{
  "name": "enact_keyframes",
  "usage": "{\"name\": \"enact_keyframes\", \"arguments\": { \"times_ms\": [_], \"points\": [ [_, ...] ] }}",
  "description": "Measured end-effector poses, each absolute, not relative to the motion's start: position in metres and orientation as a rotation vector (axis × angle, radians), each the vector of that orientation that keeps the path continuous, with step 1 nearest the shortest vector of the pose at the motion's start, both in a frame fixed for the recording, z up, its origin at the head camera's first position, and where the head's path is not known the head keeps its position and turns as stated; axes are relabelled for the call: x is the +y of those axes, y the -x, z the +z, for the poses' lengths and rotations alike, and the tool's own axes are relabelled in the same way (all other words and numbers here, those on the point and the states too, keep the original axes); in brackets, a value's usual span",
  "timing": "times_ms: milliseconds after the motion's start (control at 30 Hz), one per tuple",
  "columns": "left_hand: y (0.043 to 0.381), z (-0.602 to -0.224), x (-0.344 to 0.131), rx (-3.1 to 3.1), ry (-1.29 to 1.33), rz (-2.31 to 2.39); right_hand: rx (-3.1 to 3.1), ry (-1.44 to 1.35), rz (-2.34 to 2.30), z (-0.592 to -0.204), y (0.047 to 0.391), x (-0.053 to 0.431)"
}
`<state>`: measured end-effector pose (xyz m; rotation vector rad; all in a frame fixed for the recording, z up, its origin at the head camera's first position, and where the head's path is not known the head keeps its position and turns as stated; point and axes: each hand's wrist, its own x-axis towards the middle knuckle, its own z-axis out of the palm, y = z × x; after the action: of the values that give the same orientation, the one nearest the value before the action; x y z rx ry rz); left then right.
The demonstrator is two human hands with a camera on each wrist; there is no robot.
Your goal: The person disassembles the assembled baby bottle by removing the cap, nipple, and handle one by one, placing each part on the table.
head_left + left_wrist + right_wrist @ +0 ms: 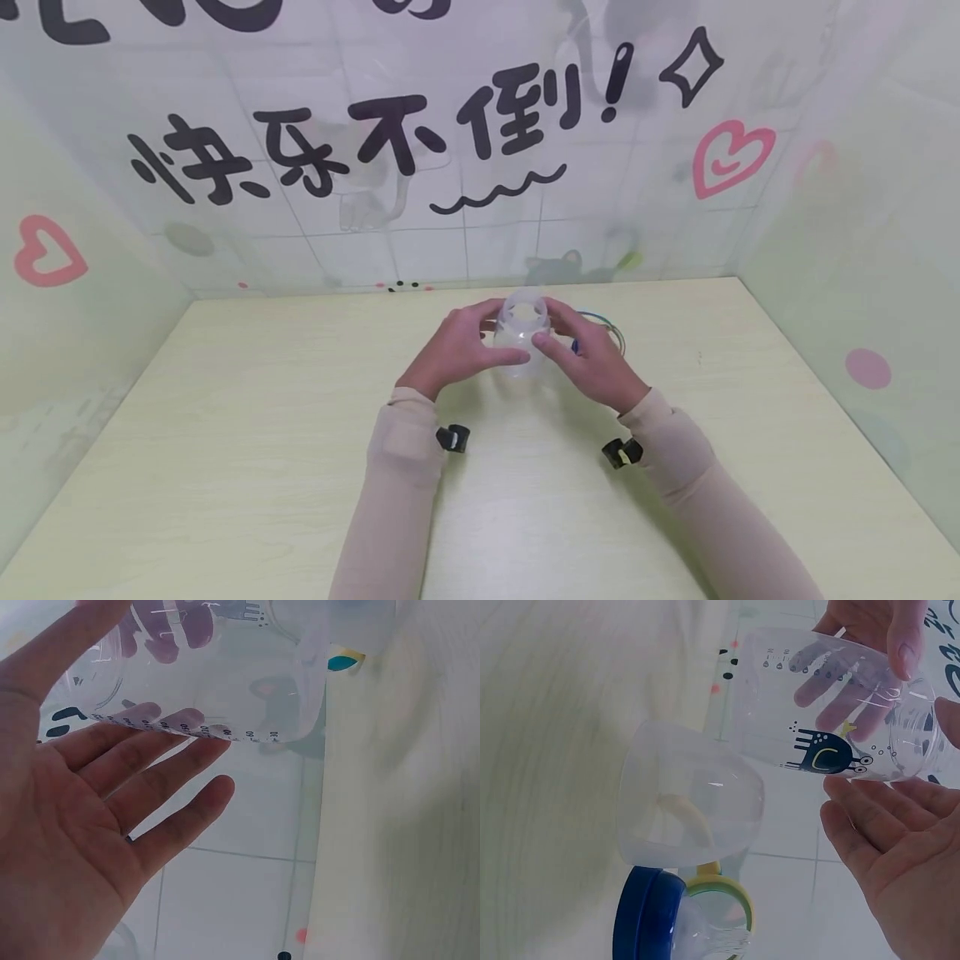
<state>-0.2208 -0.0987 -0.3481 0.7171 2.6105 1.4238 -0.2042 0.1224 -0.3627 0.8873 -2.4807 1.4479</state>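
Observation:
A clear baby bottle (pixel 522 337) without a top is held upright between both hands, its open mouth facing up. Printed measuring marks and a dark snail-like figure show on its wall in the right wrist view. My left hand (pixel 463 343) grips it from the left, thumb across the front and fingers round the far side. From the other side my right hand (pixel 592 357) holds it, thumb near the shoulder and fingers behind. The bottle's base hangs higher than a translucent dome-shaped cover (pixel 690 799), which stands on the table beyond it.
Beside the cover stands a blue screw ring (pixel 649 919) with a clear part on it and a yellow-green handle (pixel 742 892). The pale wooden table (pixel 262 450) is bounded by printed wall sheets (pixel 420 250) at the back and sides.

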Motion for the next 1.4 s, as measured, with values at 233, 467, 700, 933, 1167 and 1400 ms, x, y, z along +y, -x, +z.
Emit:
{"name": "enact_keyframes", "arguments": {
  "times_ms": [233, 467, 700, 933, 1167, 1400],
  "points": [
    [0.224, -0.355, -0.104, 2.561, -0.709, 1.398, -2.504, -0.901, 1.375, -0.370, 0.205, 0.118],
    [0.227, -0.361, -0.106, 2.494, -0.702, 1.429, -2.544, -0.877, 1.318, -0.373, 0.204, 0.116],
    [0.229, -0.366, -0.107, 2.512, -0.685, 1.371, -2.586, -0.889, 1.321, -0.375, 0.204, 0.115],
    [0.229, -0.366, -0.108, 2.516, -0.673, 1.338, -2.607, -0.891, 1.321, -0.377, 0.205, 0.115],
    [0.227, -0.366, -0.109, 2.516, -0.666, 1.326, -2.633, -0.866, 1.302, -0.378, 0.205, 0.114],
    [0.228, -0.365, -0.110, 2.524, -0.668, 1.315, -2.635, -0.856, 1.273, -0.379, 0.204, 0.112]
  ]
}}
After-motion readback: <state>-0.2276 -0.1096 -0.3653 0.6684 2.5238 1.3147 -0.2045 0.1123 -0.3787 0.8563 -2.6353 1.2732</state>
